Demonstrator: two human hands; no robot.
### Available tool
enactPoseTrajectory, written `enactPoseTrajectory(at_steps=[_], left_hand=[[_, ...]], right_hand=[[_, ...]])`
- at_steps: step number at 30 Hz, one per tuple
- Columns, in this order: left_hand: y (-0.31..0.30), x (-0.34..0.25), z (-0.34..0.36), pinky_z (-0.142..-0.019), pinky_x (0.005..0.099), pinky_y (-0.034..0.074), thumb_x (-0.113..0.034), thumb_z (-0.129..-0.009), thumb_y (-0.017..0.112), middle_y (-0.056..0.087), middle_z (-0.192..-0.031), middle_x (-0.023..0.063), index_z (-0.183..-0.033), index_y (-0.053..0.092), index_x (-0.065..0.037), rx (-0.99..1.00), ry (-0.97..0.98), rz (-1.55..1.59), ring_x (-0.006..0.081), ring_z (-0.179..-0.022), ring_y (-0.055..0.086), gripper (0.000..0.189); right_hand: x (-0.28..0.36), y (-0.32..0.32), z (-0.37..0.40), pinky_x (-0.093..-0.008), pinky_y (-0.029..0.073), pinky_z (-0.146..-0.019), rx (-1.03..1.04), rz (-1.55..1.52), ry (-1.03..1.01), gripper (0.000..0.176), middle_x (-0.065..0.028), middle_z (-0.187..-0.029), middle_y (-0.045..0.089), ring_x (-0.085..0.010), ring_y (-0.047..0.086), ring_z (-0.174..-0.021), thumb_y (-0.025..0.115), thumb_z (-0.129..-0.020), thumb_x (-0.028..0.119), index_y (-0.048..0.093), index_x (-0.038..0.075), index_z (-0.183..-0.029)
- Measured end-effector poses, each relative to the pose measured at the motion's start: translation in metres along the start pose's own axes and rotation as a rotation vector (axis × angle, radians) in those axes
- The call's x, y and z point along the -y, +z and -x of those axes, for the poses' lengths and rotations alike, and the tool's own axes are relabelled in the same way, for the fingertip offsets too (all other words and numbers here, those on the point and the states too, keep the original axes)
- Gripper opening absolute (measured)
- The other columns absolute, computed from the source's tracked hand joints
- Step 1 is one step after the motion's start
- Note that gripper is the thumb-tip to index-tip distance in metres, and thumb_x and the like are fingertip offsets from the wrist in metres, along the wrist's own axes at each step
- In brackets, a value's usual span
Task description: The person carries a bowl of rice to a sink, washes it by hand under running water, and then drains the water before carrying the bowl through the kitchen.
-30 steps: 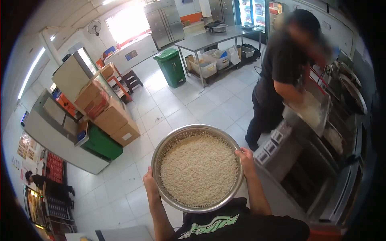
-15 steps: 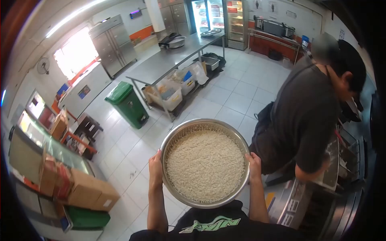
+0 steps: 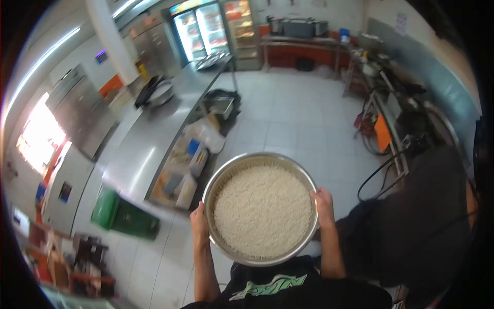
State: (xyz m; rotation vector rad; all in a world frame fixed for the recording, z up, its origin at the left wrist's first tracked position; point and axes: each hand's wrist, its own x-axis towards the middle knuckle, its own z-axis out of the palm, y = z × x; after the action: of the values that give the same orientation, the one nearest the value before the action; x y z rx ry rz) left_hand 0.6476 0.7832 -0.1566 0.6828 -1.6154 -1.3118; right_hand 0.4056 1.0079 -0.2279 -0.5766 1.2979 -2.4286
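**Both hands on the rice bowl**

Your left hand (image 3: 199,222) and right hand (image 3: 324,203) are closed on opposite sides of the steel bowl (image 3: 259,155), thumbs along the rim. The bowl, heaped with white rice (image 3: 262,211), is held before your torso. The counter (image 3: 149,149) lies to the left.

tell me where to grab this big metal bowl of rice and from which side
Take the metal bowl by its rim at opposite points, from left and right, as the left hand and right hand do. It is wide, round, handleless and full of rice, so a two-sided hold should keep it level.
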Motion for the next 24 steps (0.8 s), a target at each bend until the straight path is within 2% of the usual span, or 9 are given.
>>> enactPoseTrajectory(at_steps=[2, 9, 10, 11, 12, 14, 16, 18, 24], left_hand=[[0.000, -0.005, 0.003, -0.059, 0.0248, 0.040, -0.029, -0.091, 0.040, 0.058, -0.073, 0.0047, -0.086, 0.060, 0.007, 0.065, 0.061, 0.052, 0.0099, -0.063, 0.049, 0.042], [0.019, -0.034, 0.050, -0.070, 0.0278, 0.041, -0.033, -0.090, 0.039, 0.060, -0.088, 0.0083, -0.100, 0.058, 0.008, 0.366, 0.098, -0.125, 0.0133, -0.076, 0.053, 0.046], [0.037, -0.074, 0.090, -0.064, 0.0281, 0.043, -0.027, -0.088, 0.040, 0.062, -0.081, 0.0081, -0.091, 0.063, 0.005, 0.303, 0.312, -0.211, 0.0131, -0.075, 0.055, 0.039], [0.034, -0.087, 0.110, -0.064, 0.0282, 0.043, -0.027, -0.088, 0.041, 0.062, -0.083, 0.0076, -0.092, 0.062, 0.005, 0.439, 0.285, -0.393, 0.0130, -0.074, 0.055, 0.038], [0.040, -0.083, 0.141, -0.063, 0.0283, 0.042, -0.028, -0.087, 0.042, 0.061, -0.079, 0.0069, -0.091, 0.060, 0.007, 0.516, 0.076, -0.067, 0.0121, -0.070, 0.053, 0.040], [0.042, -0.142, 0.292, -0.061, 0.0284, 0.039, -0.031, -0.086, 0.045, 0.056, -0.071, 0.0069, -0.082, 0.059, 0.008, 0.330, 0.326, -0.361, 0.0119, -0.065, 0.047, 0.042], [0.023, -0.173, 0.416, -0.063, 0.0292, 0.041, -0.031, -0.086, 0.045, 0.058, -0.075, 0.0096, -0.082, 0.059, 0.009, 0.406, 0.156, -0.199, 0.0148, -0.067, 0.052, 0.042], [0.013, -0.211, 0.553, -0.063, 0.0282, 0.042, -0.031, -0.086, 0.045, 0.059, -0.077, 0.0111, -0.088, 0.058, 0.010, 0.377, 0.392, -0.195, 0.0164, -0.068, 0.055, 0.043], [-0.042, -0.272, 1.125, -0.074, 0.0296, 0.042, -0.031, -0.086, 0.045, 0.061, -0.093, 0.0160, -0.097, 0.058, 0.009, 0.629, 0.420, -0.160, 0.0200, -0.082, 0.058, 0.043]], right_hand=[[-0.004, -0.011, 0.029, -0.0222, 0.043, -0.054, -0.070, 0.003, -0.056, 0.012, -0.0062, -0.072, 0.057, -0.0112, 0.054, -0.060, 0.054, -0.079, 0.011, 0.052, 0.000, -0.082], [0.045, -0.071, 0.186, -0.0268, 0.044, -0.064, -0.296, 0.059, -0.198, 0.024, -0.0100, -0.080, 0.058, -0.0148, 0.055, -0.070, 0.054, -0.078, 0.011, 0.053, -0.006, -0.095], [0.080, -0.078, 0.219, -0.0262, 0.044, -0.064, -0.355, 0.161, -0.231, 0.026, -0.0102, -0.082, 0.057, -0.0154, 0.055, -0.072, 0.055, -0.078, 0.014, 0.051, -0.007, -0.094], [0.103, -0.089, 0.266, -0.0256, 0.043, -0.065, -0.399, 0.272, -0.178, 0.029, -0.0103, -0.084, 0.056, -0.0161, 0.055, -0.074, 0.055, -0.078, 0.017, 0.049, -0.007, -0.094], [0.102, -0.125, 0.297, -0.0270, 0.045, -0.064, -0.228, 0.059, -0.245, 0.027, -0.0114, -0.084, 0.058, -0.0148, 0.056, -0.072, 0.054, -0.079, 0.016, 0.052, -0.006, -0.095], [0.144, -0.174, 0.391, -0.0252, 0.044, -0.066, -0.285, 0.108, -0.243, 0.032, -0.0124, -0.085, 0.059, -0.0145, 0.056, -0.074, 0.055, -0.079, 0.018, 0.052, -0.007, -0.098], [0.175, -0.221, 0.512, -0.0247, 0.044, -0.068, -0.265, 0.050, -0.184, 0.033, -0.0126, -0.086, 0.059, -0.0145, 0.056, -0.074, 0.056, -0.079, 0.018, 0.052, -0.008, -0.099], [0.210, -0.273, 0.618, -0.0241, 0.044, -0.070, -0.366, -0.054, -0.313, 0.034, -0.0121, -0.086, 0.059, -0.0141, 0.056, -0.075, 0.056, -0.079, 0.018, 0.052, -0.008, -0.100], [0.284, -0.528, 1.124, -0.0256, 0.043, -0.076, -0.524, 0.214, -0.343, 0.033, -0.0096, -0.091, 0.059, -0.0180, 0.057, -0.081, 0.055, -0.081, 0.019, 0.053, -0.003, -0.105]])
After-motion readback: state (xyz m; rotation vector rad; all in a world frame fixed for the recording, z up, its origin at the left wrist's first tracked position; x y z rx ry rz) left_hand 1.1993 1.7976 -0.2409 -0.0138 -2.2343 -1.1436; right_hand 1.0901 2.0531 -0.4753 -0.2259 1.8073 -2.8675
